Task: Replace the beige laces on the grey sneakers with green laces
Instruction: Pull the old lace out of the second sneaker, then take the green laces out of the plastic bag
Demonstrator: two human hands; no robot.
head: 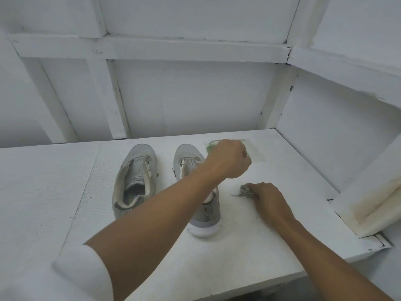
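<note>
Two grey sneakers stand side by side on the white table (249, 246), toes pointing away from me. The left sneaker (134, 181) shows an open tongue with no lace across it. My left forearm crosses over the right sneaker (205, 213) and hides its middle. My left hand (227, 158) reaches past its toe, fingers curled down onto a clear packet of green laces (258, 153) lying flat at the back. My right hand (269, 198) rests on the table to the right of the sneakers, its fingers curled round a coiled beige lace (244, 189).
White framed walls close off the back and the right side. A yellowed white beam (368, 205) slants across the table's right edge. The table's front edge (238, 287) runs just below my arms.
</note>
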